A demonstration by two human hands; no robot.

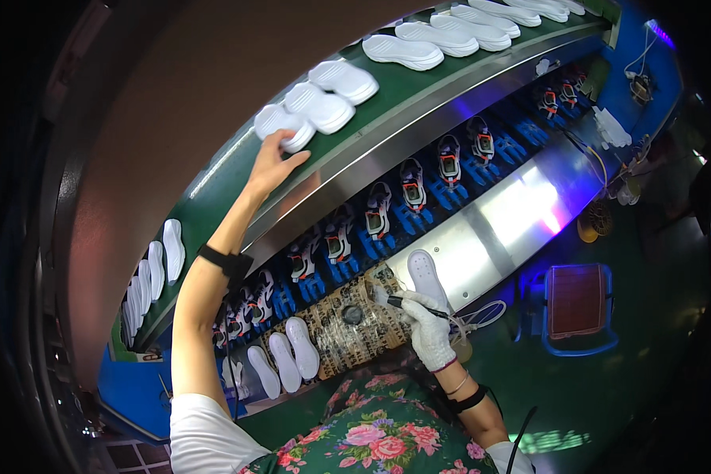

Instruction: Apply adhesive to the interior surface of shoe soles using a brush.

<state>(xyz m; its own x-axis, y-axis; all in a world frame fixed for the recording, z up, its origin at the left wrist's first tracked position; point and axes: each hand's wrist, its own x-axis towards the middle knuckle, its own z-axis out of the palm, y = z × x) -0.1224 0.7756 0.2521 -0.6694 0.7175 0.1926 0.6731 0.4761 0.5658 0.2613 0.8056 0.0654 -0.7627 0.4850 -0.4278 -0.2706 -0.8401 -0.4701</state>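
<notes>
My bare left hand (pixel 273 164) reaches up to the green upper shelf, its fingertips on the near end of a white shoe sole (pixel 280 125). Its thumb stands apart from the fingers. Two more white soles (pixel 317 107) lie right beside that one. In a white knitted glove, my right hand (pixel 430 330) is closed round the dark handle of a brush (pixel 393 300). The bristles hover over or touch a worn, brown-patterned work surface (pixel 347 332) streaked with something shiny; I cannot tell which. Just beyond the glove lies a pale sole (pixel 425 275) with small dots.
Several white soles (pixel 300 347) lie left of the work surface. More soles (pixel 450 35) line the shelf (pixel 340 146). Below it, shoe uppers (pixel 413 186) stand in a row on blue holders. A metal plate (pixel 490 237) extends right. A stool (pixel 578 304) stands at right.
</notes>
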